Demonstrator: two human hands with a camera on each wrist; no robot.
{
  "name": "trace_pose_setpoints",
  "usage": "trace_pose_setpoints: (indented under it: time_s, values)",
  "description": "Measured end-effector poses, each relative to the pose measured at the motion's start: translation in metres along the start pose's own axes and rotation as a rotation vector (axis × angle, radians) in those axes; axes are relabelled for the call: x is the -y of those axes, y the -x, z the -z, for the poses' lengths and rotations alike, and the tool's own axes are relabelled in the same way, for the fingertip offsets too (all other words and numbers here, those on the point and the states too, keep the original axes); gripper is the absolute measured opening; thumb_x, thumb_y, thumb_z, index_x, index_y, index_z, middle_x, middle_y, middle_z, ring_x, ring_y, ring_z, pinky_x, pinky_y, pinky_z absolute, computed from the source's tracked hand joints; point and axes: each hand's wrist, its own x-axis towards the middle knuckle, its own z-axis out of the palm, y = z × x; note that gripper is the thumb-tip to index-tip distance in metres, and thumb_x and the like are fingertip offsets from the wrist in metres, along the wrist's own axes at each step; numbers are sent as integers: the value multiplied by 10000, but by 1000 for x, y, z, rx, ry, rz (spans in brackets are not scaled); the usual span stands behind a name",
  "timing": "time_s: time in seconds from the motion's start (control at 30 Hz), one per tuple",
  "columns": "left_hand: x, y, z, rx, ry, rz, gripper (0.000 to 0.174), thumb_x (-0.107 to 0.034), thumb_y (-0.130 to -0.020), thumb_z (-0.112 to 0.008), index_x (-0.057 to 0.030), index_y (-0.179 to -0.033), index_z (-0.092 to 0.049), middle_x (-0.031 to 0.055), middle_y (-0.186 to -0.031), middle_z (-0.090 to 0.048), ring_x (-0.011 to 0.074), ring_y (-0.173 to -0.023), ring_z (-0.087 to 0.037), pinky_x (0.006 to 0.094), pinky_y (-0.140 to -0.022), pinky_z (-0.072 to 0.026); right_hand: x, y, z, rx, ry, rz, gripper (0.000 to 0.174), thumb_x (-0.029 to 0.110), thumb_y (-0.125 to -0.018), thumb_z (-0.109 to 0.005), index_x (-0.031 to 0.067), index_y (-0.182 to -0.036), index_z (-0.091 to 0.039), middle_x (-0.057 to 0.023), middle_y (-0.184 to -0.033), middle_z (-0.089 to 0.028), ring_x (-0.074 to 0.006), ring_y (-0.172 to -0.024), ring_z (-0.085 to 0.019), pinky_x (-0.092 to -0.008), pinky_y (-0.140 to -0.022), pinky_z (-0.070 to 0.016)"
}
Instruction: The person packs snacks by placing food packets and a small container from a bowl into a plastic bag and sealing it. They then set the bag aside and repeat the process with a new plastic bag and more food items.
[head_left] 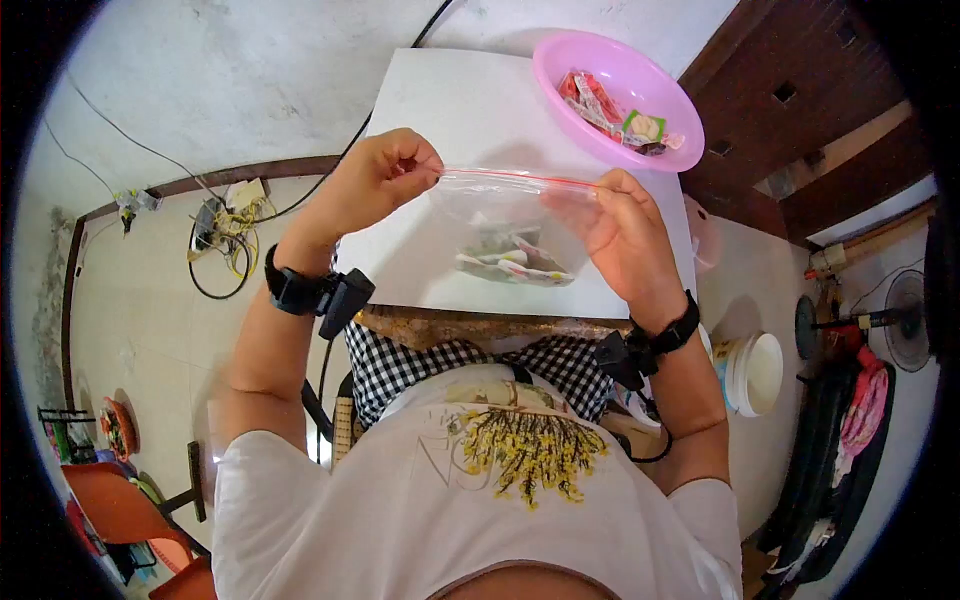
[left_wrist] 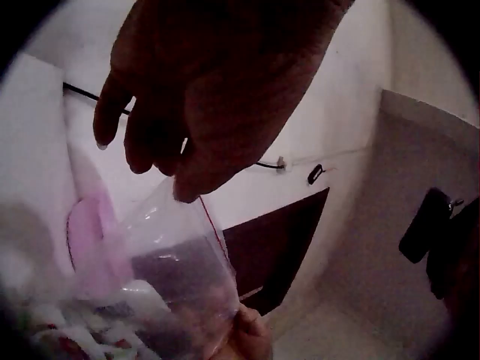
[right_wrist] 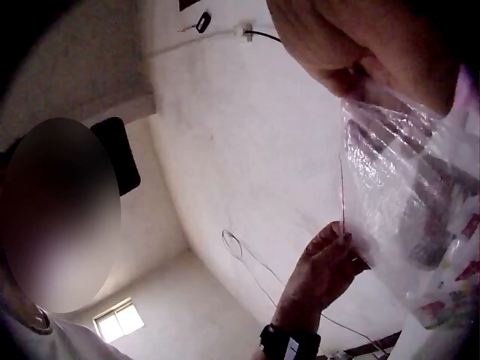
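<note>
"What does my feed give you on the hands?"

"From my chair, I read the left hand (head_left: 375, 190) as pinching one end of the red zip strip (head_left: 520, 178) between thumb and fingertips. The right hand (head_left: 638, 245) pinches the other end, with some of its fingers showing through the film."

"And the clear zip bag (head_left: 450, 215) itself?"

"Between the two hands, over the white table (head_left: 430, 100). I see its red edge pulled nearly straight, long axis running from side to side, and the body of the bag falling from there toward the wearer. Both hands are at the strip, one at each end."

"Where are the small packets (head_left: 515, 265) in it?"

"Low in the bag, on the wearer's side of the strip, spread roughly along the same line. I make the right hand the nearer one to them. I can't tell whether the zip is parted or sealed."

"Anything beside it?"

"The pink basin (head_left: 655, 85), on the far right of the table, beyond the right hand. I see red wrappers (head_left: 597, 98) and a green packet (head_left: 643, 127) inside."
</note>
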Motion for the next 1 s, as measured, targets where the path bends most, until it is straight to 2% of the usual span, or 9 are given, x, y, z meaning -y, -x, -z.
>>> trace_pose_setpoints:
  time_s: [0.07, 0.2, 0.47, 0.57, 0.67, 0.77, 0.87, 1.0]
  values:
    - [18, 1, -7, -42, 222, -96, 117, -53, -872, -635, -25, -977, -592, -1, -869, -607, 66, -808, -553, 199, -754, -467, 0, 2, 1, -37, -51, -8, 87, 11, -907, -417, 6, -877, -498, -238, -1075, -603, -330, -1063, -591, -445, -1008, -428]
    - [7, 6, -38, -234, 597, -72, 117, -13, -830, -669, -13, -930, -609, 4, -858, -634, 83, -804, -574, 217, -767, -472, -2, 3, 0, -63, -75, 7, 95, 12, -906, -409, 13, -873, -498, -240, -1064, -609, -328, -1064, -591, -451, -1017, -423]
    - [23, 2, -59, -443, 748, -82, 128, -36, -818, -681, 7, -938, -669, 46, -861, -664, 111, -791, -582, 245, -754, -473, -2, 3, 6, -39, -91, 29, 113, 21, -913, -413, 25, -863, -514, -246, -1087, -608, -348, -1090, -583, -467, -1033, -407]
    - [18, 1, -60, -481, 836, -39, 128, -46, -818, -684, 15, -928, -668, 56, -854, -665, 117, -761, -575, 253, -734, -472, 1, 5, 3, -77, -23, 42, 87, 38, -919, -455, 24, -886, -535, -159, -1010, -638, -250, -985, -620, -368, -926, -473]
    - [12, 0, -58, -470, 899, -55, 118, -56, -818, -686, 15, -910, -666, 61, -842, -662, 117, -730, -562, 255, -707, -467, 4, 7, 25, -113, 372, 105, 75, 79, -935, -483, 36, -920, -543, -71, -959, -627, -173, -967, -599, -340, -928, -454]
    - [-4, 1, -53, -456, 886, -91, 79, -54, -830, -671, 5, -882, -658, 64, -844, -659, 114, -722, -555, 252, -695, -458, 13, 10, 32, -131, 764, 239, 93, 94, -922, -528, 28, -891, -585, 20, -816, -591, -49, -728, -509, -203, -660, -419]
    - [-13, -4, -51, -452, 822, -115, 31, -43, -850, -640, -13, -852, -633, 65, -863, -659, 112, -722, -550, 247, -694, -448, 29, 13, 28, -112, 910, 240, 115, 119, -922, -539, 27, -883, -598, 13, -809, -599, -54, -746, -530, -216, -676, -437]
    - [-6, -23, -59, -469, 874, -146, 49, -30, -883, -580, -40, -837, -566, 83, -892, -660, 124, -786, -572, 268, -752, -461, 27, -5, 35, -150, 835, 87, 106, 132, -915, -558, 38, -903, -604, 3, -829, -618, -61, -767, -551, -226, -697, -460]
